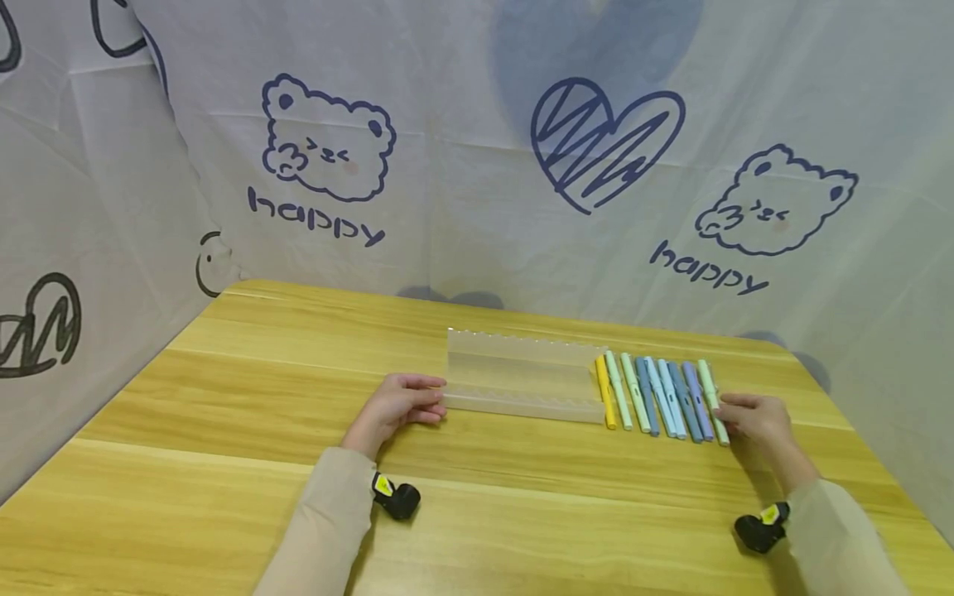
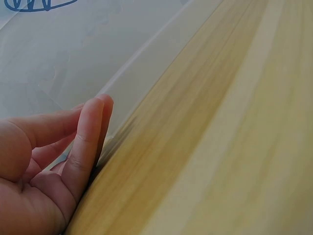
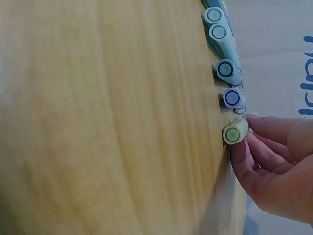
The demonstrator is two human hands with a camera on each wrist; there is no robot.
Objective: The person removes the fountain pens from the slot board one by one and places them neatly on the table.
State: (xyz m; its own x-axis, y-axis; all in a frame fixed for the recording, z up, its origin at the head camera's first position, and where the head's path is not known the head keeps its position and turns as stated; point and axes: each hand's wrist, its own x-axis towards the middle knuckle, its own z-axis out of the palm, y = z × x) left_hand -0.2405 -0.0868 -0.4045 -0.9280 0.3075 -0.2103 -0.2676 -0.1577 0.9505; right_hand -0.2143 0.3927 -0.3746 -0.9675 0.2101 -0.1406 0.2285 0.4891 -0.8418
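Note:
A clear plastic pen rack (image 1: 522,406) with a scalloped back edge rests on the table, left of a row of capped pens. At its left end my left hand (image 1: 398,406) holds the edge; the left wrist view shows the fingertips meeting at the rack's front corner. My right hand (image 1: 760,422) pinches the light green pen (image 3: 234,134) at the row's right end between thumb and fingers. That pen lies slightly apart from the purple pen (image 1: 697,401) beside it. A yellow pen (image 1: 605,393) lies against the rack's right end.
Between the yellow and purple pens lie several green and blue pens (image 1: 647,397), roughly parallel. The wooden table (image 1: 477,530) extends around them. Behind it hangs a white cloth (image 1: 462,165) printed with bears and a heart. A black wrist camera (image 1: 398,501) sits on each sleeve.

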